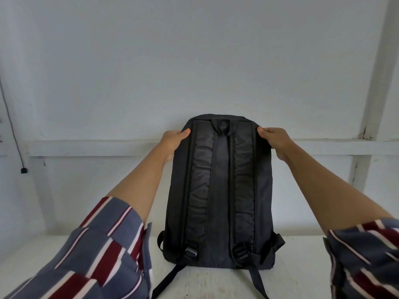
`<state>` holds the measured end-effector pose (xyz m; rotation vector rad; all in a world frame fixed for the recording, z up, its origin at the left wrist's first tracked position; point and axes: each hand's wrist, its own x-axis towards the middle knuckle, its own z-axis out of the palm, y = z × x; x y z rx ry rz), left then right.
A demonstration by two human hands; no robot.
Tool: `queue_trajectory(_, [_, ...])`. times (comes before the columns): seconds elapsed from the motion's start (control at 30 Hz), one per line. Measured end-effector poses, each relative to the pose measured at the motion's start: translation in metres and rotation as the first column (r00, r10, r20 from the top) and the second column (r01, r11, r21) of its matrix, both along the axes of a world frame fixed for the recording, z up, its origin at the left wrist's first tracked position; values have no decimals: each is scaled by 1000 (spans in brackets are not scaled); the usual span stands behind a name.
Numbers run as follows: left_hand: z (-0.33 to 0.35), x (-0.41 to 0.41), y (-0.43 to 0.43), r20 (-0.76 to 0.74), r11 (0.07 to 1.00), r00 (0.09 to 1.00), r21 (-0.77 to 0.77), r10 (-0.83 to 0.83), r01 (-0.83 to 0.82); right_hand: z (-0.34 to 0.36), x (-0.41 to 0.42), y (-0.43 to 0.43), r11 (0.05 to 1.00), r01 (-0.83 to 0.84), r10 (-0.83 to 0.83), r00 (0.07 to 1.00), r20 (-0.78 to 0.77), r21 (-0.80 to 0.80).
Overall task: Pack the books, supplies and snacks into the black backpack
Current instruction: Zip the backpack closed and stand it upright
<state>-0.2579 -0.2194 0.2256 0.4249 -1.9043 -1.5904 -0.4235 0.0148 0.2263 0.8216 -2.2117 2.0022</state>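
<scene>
The black backpack [220, 190] stands upright on the white table [216, 283], its back panel and two padded shoulder straps facing me. My left hand [173, 140] grips its upper left edge, thumb on the near side. At the upper right edge, my right hand [275, 139] holds the bag the same way. The zipper side faces the wall and is hidden. No books, supplies or snacks are in view.
A white wall [194, 61] with a horizontal beam [97, 147] rises right behind the backpack. A dark cable with a small plug [24, 170] hangs at the far left. Loose strap ends trail over the table toward me.
</scene>
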Motion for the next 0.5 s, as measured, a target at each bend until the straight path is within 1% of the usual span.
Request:
queue_trajectory(0.13, [5, 0, -2, 60, 983, 992, 155, -111, 101, -2, -1, -7, 988, -77, 99, 980, 170, -130])
queue_trajectory(0.2, [5, -3, -3, 47, 976, 992, 189, -117, 106, -5, -3, -15, 981, -49, 89, 973, 213, -189])
queue_trajectory(0.27, [3, -8, -1, 14, 983, 997, 170, -76, 73, -7, -4, -23, 978, 30, 8, 984, 180, -207])
queue_trajectory(0.3, [1, -12, 1, -5, 990, 1000, 142, -24, 25, -9, -4, -26, 977, 76, -49, 989, 136, -198])
queue_trajectory(0.33, [-2, -16, 4, -16, 994, 998, 96, 60, -58, -10, -5, -28, 978, 134, -124, 990, 73, -159])
queue_trajectory(0.37, [-6, -20, 7, -16, 983, 983, 18, 180, -180, -12, -5, -28, 974, 212, -213, 977, -12, -85])
queue_trajectory(0.4, [-12, -24, 12, -12, 940, 945, -96, 327, -326, -14, -3, -28, 952, 306, -303, 947, -106, 11])
queue_trajectory(0.43, [-18, -25, 18, -44, 851, 877, -226, 478, -474, -17, 0, -27, 912, 400, -377, 905, -199, 93])
queue_trajectory(0.47, [-26, -24, 25, -135, 732, 796, -327, 590, -598, -22, 4, -26, 869, 476, -426, 858, -287, 134])
queue_trajectory(0.5, [-36, -22, 33, -256, 622, 733, -398, 630, -674, -28, 11, -26, 840, 527, -452, 810, -373, 127])
